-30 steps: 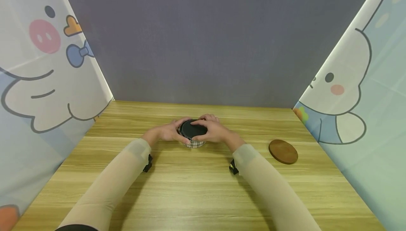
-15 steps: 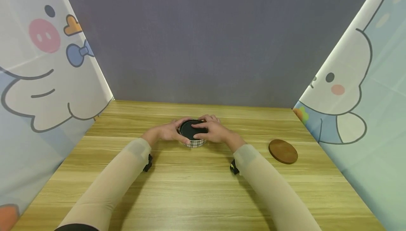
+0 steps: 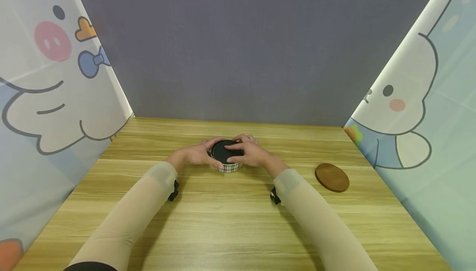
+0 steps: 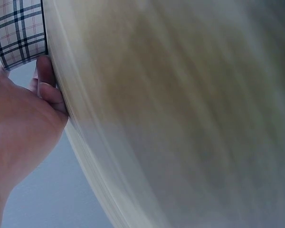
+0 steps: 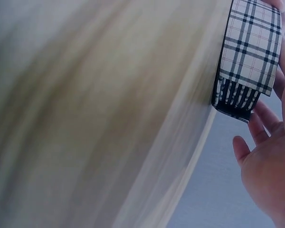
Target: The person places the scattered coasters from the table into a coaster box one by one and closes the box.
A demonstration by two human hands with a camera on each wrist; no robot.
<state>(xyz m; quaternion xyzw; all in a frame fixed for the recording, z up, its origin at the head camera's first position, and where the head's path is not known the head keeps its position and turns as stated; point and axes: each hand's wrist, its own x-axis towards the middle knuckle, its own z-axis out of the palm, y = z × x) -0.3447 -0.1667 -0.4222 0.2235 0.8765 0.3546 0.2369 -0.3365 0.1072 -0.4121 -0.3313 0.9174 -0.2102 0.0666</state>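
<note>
In the head view a round holder [image 3: 230, 167] with a black-and-white plaid side and a black top [image 3: 224, 154] stands near the middle of the table. My left hand [image 3: 197, 154] holds its left side, thumb at the front and fingers round the back. From the right my right hand [image 3: 253, 153] grips it, with a finger over the black top and the thumb at the front rim. The right wrist view shows the plaid band [image 5: 251, 42] ending at a gap, where several dark, ribbed edges [image 5: 237, 97] show. Inside the left hand [image 4: 23, 123], plaid is visible too.
A flat brown wooden disc [image 3: 332, 177] lies to the right on the wood-grain table [image 3: 223, 229]. A grey panel [image 3: 238, 48] stands behind the table, with cartoon-printed sheets [image 3: 55, 97] at both sides.
The black top looked higher and tilted a second ago; it now sits lower within the rim. My right thumb and fingers have shifted slightly; the left hand stays in place.
</note>
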